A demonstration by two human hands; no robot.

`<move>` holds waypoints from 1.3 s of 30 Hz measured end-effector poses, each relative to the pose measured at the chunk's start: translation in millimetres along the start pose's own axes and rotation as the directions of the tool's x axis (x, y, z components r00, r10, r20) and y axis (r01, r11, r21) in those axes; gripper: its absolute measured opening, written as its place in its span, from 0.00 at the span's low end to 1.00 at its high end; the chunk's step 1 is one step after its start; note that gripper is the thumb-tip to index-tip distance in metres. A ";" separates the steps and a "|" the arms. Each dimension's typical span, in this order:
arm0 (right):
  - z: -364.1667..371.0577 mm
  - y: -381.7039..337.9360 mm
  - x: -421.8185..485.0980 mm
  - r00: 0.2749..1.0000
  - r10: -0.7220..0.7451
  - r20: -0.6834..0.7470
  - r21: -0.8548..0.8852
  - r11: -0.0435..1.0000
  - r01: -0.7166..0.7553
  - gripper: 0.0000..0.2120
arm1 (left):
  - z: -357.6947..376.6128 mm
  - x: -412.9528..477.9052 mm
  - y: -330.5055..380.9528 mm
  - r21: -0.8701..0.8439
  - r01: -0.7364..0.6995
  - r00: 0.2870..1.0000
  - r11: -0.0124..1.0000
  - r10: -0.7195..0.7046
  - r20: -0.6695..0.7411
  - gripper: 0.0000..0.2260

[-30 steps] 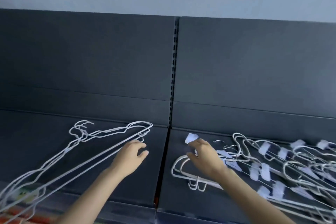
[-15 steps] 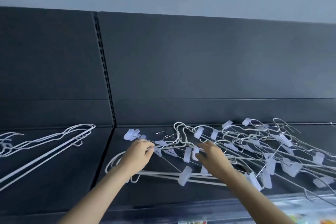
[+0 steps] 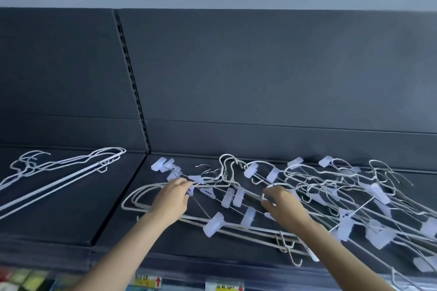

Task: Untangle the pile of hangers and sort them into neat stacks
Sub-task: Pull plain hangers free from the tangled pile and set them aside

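Observation:
A tangled pile of white wire hangers [image 3: 331, 196] with pale plastic clips covers the right part of the dark shelf [image 3: 71, 220]. My left hand [image 3: 171, 198] reaches into the pile's left end, its fingers curled round a thin clip-hanger rod [image 3: 205, 184]. My right hand [image 3: 282, 203] is in the middle of the pile, fingers curled round wires there. A small neat stack of plain white hangers [image 3: 59, 172] lies on the left shelf section, apart from both hands.
The shelf's dark back panel [image 3: 260, 78] rises right behind the hangers, with a slotted upright [image 3: 132, 82] between the sections. Price labels [image 3: 149, 281] run along the shelf's front edge. Some hangers overhang the front edge at the right.
My view has swung right, so the sorted stack now sits far left. My left hand left that stack and moved into the tangled pile; my right hand moved deeper into the pile.

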State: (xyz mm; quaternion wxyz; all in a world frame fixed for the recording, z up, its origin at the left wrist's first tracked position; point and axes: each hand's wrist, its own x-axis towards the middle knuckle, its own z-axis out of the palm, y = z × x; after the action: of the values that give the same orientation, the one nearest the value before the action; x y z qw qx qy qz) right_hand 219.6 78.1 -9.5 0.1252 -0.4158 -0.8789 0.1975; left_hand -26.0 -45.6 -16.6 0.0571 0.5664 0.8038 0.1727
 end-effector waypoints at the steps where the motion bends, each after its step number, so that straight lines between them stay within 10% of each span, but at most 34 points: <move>1: 1.2 -3.7 4.1 1.000 0.002 0.008 0.001 1.000 -0.002 0.07 | -2.2 1.8 -2.4 0.044 -0.004 1.000 0.999 0.004 0.016 0.17; 7: 18.8 -33.1 32.2 0.993 -0.071 0.092 -0.016 0.997 0.072 0.10 | -20.6 22.9 -18.0 0.257 -0.117 0.980 0.959 0.070 0.187 0.25; 13: 33.5 -46.1 52.5 0.991 -0.048 0.126 -0.030 0.998 0.052 0.13 | -22.9 55.4 -29.9 0.114 -0.180 0.919 0.977 0.125 0.374 0.19; 16: 32.1 -38.0 55.8 0.993 0.004 0.121 -0.004 1.000 -0.003 0.09 | -19.7 63.0 -36.2 0.044 -0.120 0.933 0.992 0.097 0.345 0.04; 39: 48.0 -41.5 85.3 0.967 0.199 0.161 -0.104 0.977 -0.184 0.16 | -34.3 65.2 -117.6 -0.311 0.198 0.974 0.930 -0.222 -0.043 0.05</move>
State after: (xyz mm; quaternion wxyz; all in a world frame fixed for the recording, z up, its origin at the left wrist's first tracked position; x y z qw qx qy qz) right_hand 119.8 109.1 -28.8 0.0113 -0.4856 -0.8499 0.2044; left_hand -163.6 -27.4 -18.1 0.1307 0.4544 0.8251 0.3093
